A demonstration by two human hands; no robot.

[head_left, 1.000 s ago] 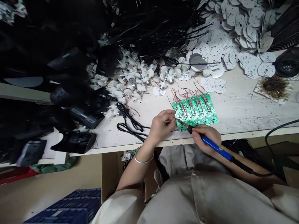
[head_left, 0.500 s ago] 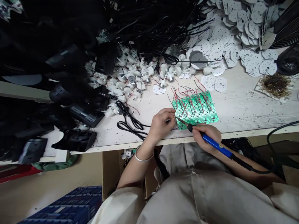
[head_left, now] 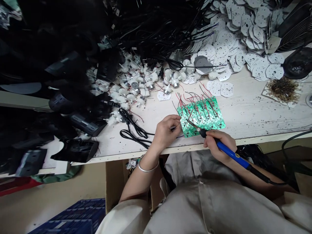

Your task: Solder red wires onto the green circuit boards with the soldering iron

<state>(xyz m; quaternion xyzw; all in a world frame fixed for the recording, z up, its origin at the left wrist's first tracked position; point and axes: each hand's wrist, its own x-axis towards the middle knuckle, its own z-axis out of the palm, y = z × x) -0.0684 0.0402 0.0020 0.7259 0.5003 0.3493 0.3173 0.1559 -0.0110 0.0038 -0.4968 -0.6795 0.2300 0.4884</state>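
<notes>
A green printed circuit board lies on the bench, with several red and black wires standing off its far edge. My right hand is shut around a blue-handled soldering iron, whose thin metal tip rests over the board's near left part. My left hand sits just left of the board, its fingertips pinching a thin wire that runs toward the board. The tip's exact contact point is too small to tell.
Beyond the board lie white perforated discs, small white motor parts and tangled black cables. A coiled black cord lies left of my hand. Brown debris sits at right. Black housings crowd the left.
The soldering iron and my right hand have shifted right, bringing the tip further over the board. The view has drifted slightly, and my left hand has stayed by the board's left edge.
</notes>
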